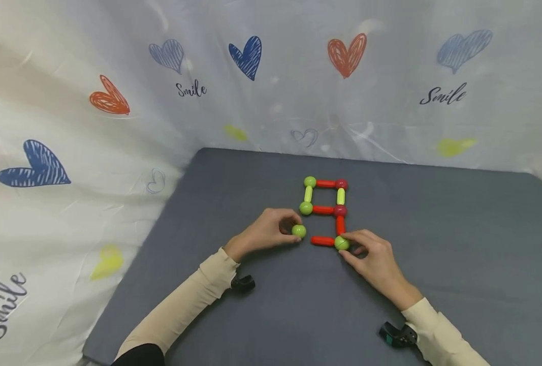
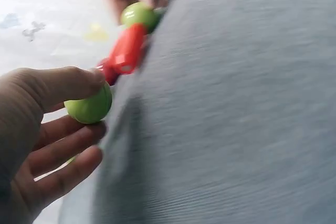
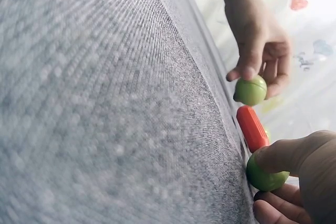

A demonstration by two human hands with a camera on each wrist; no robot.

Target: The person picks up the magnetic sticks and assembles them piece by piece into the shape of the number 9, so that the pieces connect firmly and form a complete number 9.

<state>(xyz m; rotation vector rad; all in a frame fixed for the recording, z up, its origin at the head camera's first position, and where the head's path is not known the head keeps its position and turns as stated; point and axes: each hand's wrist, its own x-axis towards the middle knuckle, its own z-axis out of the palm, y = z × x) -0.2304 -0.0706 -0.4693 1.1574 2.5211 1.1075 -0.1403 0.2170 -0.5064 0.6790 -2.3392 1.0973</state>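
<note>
In the head view my left hand (image 1: pixel 271 230) pinches a loose green ball (image 1: pixel 299 231) between thumb and fingers. That ball is apart from the free end of a red rod (image 1: pixel 322 241). My right hand (image 1: pixel 375 256) pinches another green ball (image 1: pixel 342 243), the lower right corner of a figure of joined balls and rods. The red rod juts left from this ball, and a second red rod (image 1: pixel 340 225) runs up to a dark red ball (image 1: pixel 340 211). In the right wrist view a small gap separates the left hand's ball (image 3: pixel 251 89) from the rod's tip (image 3: pixel 249 118).
The figure's upper part is a square with green balls (image 1: pixel 310 182) on its left, a dark red ball (image 1: pixel 341 184) at top right, and red and yellow-green rods between. All lies on a grey cloth-covered table (image 1: pixel 435 244). A white curtain (image 1: pixel 293 101) with hearts hangs behind.
</note>
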